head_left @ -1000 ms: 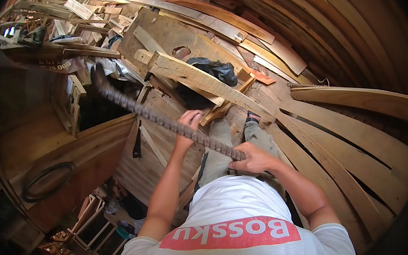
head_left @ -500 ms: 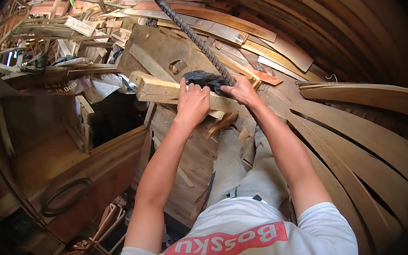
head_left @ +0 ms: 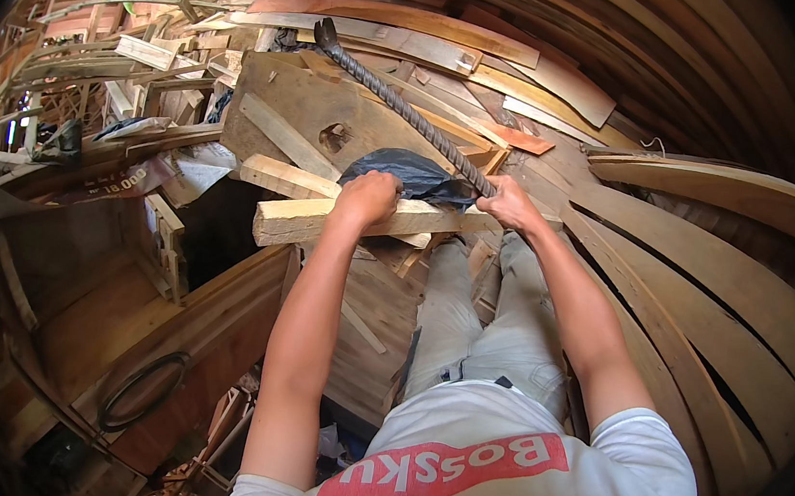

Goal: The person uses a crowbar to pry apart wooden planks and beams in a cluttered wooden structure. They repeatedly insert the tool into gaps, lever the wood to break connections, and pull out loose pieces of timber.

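Note:
My right hand (head_left: 511, 203) is wrapped round the lower end of a pry bar (head_left: 410, 112), a long dark rod with twisted ridges. Its forked claw points up and away to the far left. My left hand (head_left: 370, 197) is closed at the edge of a crumpled black plastic bag (head_left: 412, 170), seemingly pinching it; the fingertips are partly hidden. Beneath that hand a squared wooden beam (head_left: 296, 222) lies crosswise, and the bag rests along its far side. Behind it sits a second wooden piece (head_left: 281, 178).
A wooden panel with a hole (head_left: 271, 70) lies just beyond. Long curved planks (head_left: 706, 266) fan out at right. Scrap timber (head_left: 147, 52) piles up at far left. A deep wooden compartment (head_left: 91, 303) opens at left, with a coiled black hose (head_left: 142, 391) by its side.
My left hand has gone from lying over the beam to a closed grip at the bag, which is more spread out. The pry bar and my right hand have shifted slightly right and nearer.

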Demonstrator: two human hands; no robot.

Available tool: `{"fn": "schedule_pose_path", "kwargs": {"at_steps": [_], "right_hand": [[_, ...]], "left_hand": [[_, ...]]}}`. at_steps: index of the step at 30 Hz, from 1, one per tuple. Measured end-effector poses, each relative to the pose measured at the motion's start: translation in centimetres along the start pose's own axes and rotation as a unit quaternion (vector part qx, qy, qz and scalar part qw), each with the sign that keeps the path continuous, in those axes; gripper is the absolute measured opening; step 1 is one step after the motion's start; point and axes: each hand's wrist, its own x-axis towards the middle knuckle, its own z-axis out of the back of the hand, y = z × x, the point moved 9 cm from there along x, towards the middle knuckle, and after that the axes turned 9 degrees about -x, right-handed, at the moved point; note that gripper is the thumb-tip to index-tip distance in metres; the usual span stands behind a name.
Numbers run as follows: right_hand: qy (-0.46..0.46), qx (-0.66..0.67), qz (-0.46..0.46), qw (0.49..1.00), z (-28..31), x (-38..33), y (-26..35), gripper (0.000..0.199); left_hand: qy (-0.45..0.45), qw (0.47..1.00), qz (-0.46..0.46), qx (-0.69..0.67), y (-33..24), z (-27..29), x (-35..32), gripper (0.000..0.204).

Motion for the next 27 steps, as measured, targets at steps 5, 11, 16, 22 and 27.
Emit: {"fn": "schedule_pose_path", "kwargs": {"at_steps": [5,11,16,22,27], "right_hand": [[-0.001,0.032,0.024,0.999,-1.1,-1.2,1.1,0.017],[-0.023,0.065,0.056,0.996,-0.3,-1.4,5.5,0.018],[-0.016,0.067,0.070,0.995,0.0,-1.4,6.0,0.018],[-0.021,0.089,0.073,0.993,-0.4,-2.2,4.9,0.014],[-0.036,0.070,0.074,0.994,0.1,-2.3,4.3,0.013]], "left_hand": [[0.056,0.997,-0.041,0.018,-2.7,-1.5,2.4,0.021],[0.079,0.985,-0.091,-0.122,-3.6,-2.8,4.7,0.020],[0.092,0.995,-0.032,0.009,-1.7,-3.3,6.8,0.023],[0.080,0.988,0.094,0.093,-0.4,-1.8,6.5,0.031],[0.061,0.991,0.087,0.079,2.2,-3.4,6.0,0.034]]}}
